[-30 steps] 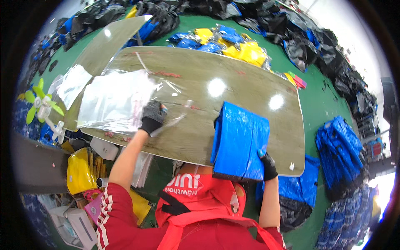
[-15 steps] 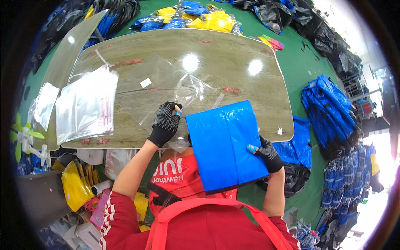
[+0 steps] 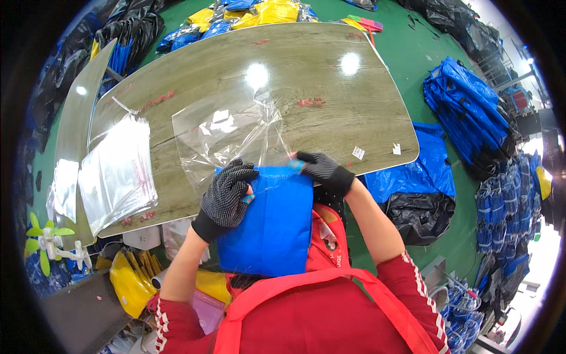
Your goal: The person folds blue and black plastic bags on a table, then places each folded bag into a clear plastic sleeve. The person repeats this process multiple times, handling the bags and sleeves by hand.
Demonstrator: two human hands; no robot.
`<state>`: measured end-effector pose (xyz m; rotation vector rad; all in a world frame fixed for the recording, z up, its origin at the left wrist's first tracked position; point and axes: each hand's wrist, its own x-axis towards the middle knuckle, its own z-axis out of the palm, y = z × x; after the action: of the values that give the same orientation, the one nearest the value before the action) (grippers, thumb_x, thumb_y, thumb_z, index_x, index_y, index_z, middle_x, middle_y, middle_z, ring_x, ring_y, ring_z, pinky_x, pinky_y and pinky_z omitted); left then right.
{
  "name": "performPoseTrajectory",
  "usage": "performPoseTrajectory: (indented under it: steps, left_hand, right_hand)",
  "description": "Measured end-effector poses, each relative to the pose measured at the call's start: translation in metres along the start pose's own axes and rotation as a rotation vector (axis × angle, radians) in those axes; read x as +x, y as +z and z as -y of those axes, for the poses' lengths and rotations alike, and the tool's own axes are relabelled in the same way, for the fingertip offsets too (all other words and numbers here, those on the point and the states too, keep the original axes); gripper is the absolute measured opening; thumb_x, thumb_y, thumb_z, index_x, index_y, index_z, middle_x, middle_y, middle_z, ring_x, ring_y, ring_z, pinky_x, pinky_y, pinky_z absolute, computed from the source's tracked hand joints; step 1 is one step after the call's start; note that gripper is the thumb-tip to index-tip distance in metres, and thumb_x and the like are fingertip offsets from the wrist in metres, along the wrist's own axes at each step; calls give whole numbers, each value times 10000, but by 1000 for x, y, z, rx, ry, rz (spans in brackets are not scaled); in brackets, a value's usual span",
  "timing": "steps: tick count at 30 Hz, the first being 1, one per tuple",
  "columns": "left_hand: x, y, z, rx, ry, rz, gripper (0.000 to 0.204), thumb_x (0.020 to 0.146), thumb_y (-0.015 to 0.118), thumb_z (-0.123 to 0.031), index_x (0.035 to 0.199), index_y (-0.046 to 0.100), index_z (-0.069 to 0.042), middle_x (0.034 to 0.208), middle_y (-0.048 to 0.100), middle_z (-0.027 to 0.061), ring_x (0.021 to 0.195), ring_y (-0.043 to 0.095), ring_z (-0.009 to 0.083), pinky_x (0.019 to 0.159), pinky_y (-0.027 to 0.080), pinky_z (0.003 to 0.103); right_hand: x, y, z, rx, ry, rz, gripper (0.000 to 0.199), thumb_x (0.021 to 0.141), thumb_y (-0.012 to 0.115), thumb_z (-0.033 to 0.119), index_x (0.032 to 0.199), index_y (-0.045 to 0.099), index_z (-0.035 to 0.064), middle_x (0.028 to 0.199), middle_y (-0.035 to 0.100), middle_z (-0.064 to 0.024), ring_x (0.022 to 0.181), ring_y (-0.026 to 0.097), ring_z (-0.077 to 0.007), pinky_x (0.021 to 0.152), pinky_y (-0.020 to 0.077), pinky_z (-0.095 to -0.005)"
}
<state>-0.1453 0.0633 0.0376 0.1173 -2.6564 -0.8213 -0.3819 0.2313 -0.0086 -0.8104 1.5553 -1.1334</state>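
A flat, folded blue plastic piece [image 3: 268, 227] lies against my front, its far edge at the near edge of the table. Over its left side my left hand [image 3: 227, 200], in a black dotted glove with bare fingertips, is closed on it. At its far right corner my right hand [image 3: 318, 171], gloved alike and slightly blurred, pinches the mouth of a clear plastic bag [image 3: 236, 133]. That bag spreads away over the table, crumpled, and its near edge meets the blue piece. How far the piece sits inside the bag I cannot tell.
A stack of clear bags [image 3: 121, 174] lies on the wood-grain table [image 3: 354, 82] at left. Small white labels [image 3: 358, 153] dot the top. Blue bags [image 3: 469, 112] and a blue-black bundle [image 3: 421, 189] stand at right, yellow and blue packs [image 3: 265, 13] beyond the table.
The blue piece has moved left and sits lower before the clear bag. My right hand has gone from its right side to its far corner; my left hand now grips its left side.
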Motion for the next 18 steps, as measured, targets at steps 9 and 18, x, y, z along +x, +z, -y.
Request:
performPoseTrajectory:
  steps: [9,18]
  left_hand:
    - [-23,17,-9,134,-65,-18,308,889,595,-207,1174,594,-90,1362,507,170,1337,386,387,1128,262,505]
    - [-15,35,31,-673,-729,-583,510,878,681,-250,1261,471,13,1179,553,126,1163,490,205,1018,376,306]
  right_hand:
    - [-39,-13,12,388,-16,-72,410,853,700,330,1138,629,45,1043,648,-93,934,605,-152,818,504,-296]
    - [-39,5,-8,59,2,-273,400,765,792,360,803,579,24,737,628,-59,668,592,-125,589,494,-297]
